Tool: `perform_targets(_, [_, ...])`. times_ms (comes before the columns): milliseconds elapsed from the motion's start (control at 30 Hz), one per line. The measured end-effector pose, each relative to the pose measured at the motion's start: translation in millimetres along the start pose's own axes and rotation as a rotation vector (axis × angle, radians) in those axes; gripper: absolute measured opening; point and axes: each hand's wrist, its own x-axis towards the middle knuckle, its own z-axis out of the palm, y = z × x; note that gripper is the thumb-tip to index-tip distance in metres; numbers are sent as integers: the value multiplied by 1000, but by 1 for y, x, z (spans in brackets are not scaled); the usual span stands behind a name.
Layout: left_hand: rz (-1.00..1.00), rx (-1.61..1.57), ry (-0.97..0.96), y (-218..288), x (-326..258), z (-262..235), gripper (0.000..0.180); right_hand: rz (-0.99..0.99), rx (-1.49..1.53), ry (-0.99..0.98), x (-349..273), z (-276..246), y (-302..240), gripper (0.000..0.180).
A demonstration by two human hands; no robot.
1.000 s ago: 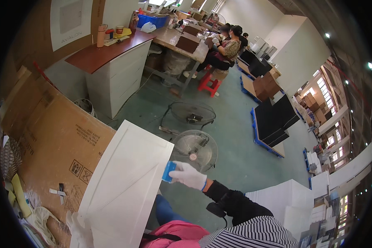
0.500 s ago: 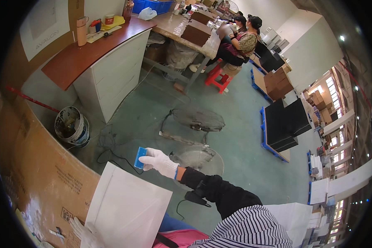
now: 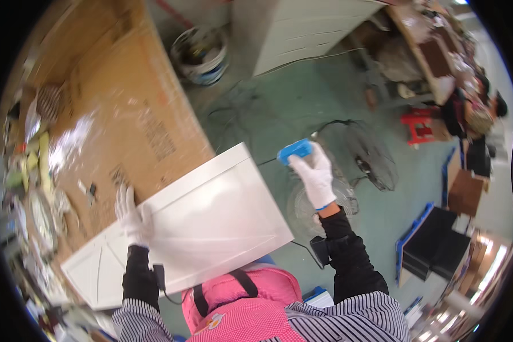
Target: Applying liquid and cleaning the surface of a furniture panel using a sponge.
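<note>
A large white panel [image 3: 211,214], with raised borders and thin lines across its face, lies aslant over the table's near edge and reaches toward my body. My left hand [image 3: 133,221], in a white glove, rests at the panel's far edge with its fingers stretched toward the cardboard. Off the panel's right end, above the floor, my gloved right hand [image 3: 318,178] grips a small blue block [image 3: 294,152] between thumb and fingers. The block is apart from the panel, and the fingers behind it are partly hidden.
Brown cardboard [image 3: 125,125] covers the table, with a small metal piece [image 3: 91,191] on it. Cloths [image 3: 43,165] crowd its left side. Beyond stand a stained bucket [image 3: 202,57] and white drawers [image 3: 302,31]. Fans [image 3: 373,157] and cables occupy the floor; people sit far right.
My view has swung down and left, so the panel and both arms now show more fully. The blue block stays in my right hand; my left hand stays by the panel's edge.
</note>
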Motion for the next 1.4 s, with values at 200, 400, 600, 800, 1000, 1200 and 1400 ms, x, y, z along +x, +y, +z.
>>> perform_targets(200, [-40,12,-18,-7,-5,-6,63,46,-145,14,31,44,39,35])
perform_targets(400, [-36,12,-4,-16,-7,4,63,-198,-331,-75,24,53,57,34])
perform_targets(600, [-6,31,3,-14,-6,3,61,-323,-563,-104,25,58,54,28])
perform_targets(800, [-14,11,2,-13,-3,2,60,-408,-710,-139,28,60,50,30])
perform_targets(1000, [-25,-5,19,-13,-4,2,62,-316,-639,-100,26,61,54,30])
perform_targets(1200, [-33,-20,11,-13,-5,3,62,-355,-639,-95,27,59,56,31])
perform_targets(1400, [-46,-18,-6,-13,-5,2,63,-425,-773,-96,28,61,54,33])
